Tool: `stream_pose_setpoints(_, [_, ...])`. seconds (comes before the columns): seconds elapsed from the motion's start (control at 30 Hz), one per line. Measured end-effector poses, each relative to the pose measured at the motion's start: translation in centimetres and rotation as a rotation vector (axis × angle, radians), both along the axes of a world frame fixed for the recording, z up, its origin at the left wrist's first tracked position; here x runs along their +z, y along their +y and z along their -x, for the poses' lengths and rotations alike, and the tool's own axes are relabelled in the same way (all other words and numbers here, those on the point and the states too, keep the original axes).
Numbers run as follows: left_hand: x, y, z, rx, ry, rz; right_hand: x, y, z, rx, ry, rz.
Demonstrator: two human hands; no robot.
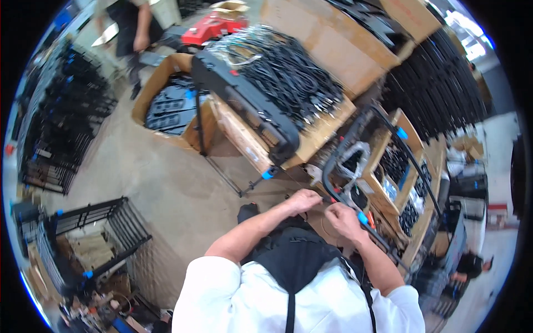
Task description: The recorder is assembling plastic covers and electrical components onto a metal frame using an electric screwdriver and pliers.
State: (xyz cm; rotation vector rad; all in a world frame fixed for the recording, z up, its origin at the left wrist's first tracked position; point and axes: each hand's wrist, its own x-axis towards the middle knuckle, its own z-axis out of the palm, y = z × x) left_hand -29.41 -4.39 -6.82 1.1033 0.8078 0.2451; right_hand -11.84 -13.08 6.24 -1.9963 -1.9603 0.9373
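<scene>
My left hand (305,201) and my right hand (342,220) are close together in front of me, beside the lower bar of a black tubular frame (326,172). Both have their fingers drawn together in a pinch. A small dark piece with a red spot (333,200) shows in the gap between them; it is too small and blurred to name. A blue clip (362,217) sits on the frame bar next to my right hand. Beyond my hands leans a long black panel (244,100) on another frame, with a blue clip (268,173) at its corner.
Bundled black cables (300,72) lie on a cardboard-topped stand. A wooden box (383,172) with divided compartments of small parts is at the right. At the left are an open carton (141,108) of black parts and stacked black frames (61,105). Another person (133,25) stands far left.
</scene>
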Motion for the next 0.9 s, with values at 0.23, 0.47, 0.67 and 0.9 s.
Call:
stream_pose_setpoints(0.23, [0.2,0.8,0.4,-0.06,-0.096,0.245,-7.2,-5.0,-2.6,-0.583,0.177,0.444])
stream_pose_setpoints(0.47, [1.2,-0.2,0.2,0.02,-0.013,0.339,-17.5,-2.3,-2.6,-0.746,-0.176,0.076])
stream_pose_setpoints(0.67, [2.1,-1.4,-1.9,-0.036,-0.028,0.342,-19.5,3.6,-2.1,-0.958,-0.02,0.111])
stream_pose_setpoints(0.9, [2.5,-0.4,-1.8,-0.029,-0.019,0.27,-31.5,0.7,-10.1,-0.722,-0.185,0.239])
